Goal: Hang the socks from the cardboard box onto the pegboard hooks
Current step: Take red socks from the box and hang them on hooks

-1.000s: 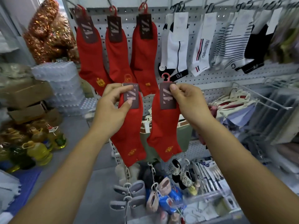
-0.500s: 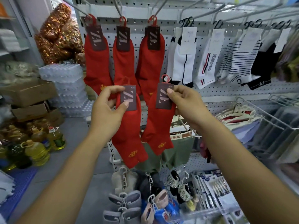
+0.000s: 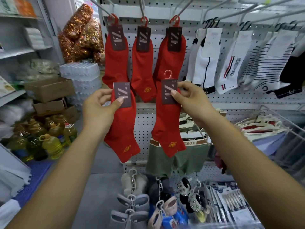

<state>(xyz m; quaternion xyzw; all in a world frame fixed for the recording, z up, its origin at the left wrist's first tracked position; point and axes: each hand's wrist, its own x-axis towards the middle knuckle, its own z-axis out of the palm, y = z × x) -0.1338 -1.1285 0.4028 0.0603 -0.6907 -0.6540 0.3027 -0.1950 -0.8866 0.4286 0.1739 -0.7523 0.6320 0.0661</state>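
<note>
Socks: left hand [image 3: 99, 108] pinching left red sock [image 3: 123, 129] by its tag, right hand [image 3: 189, 100] pinching right red sock [image 3: 168, 126], both near pegboard [image 3: 231, 100].

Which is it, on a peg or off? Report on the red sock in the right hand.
Off. The right hand pinches the red sock by its label; its small hanger hook stands free below the pegboard hooks.
</note>
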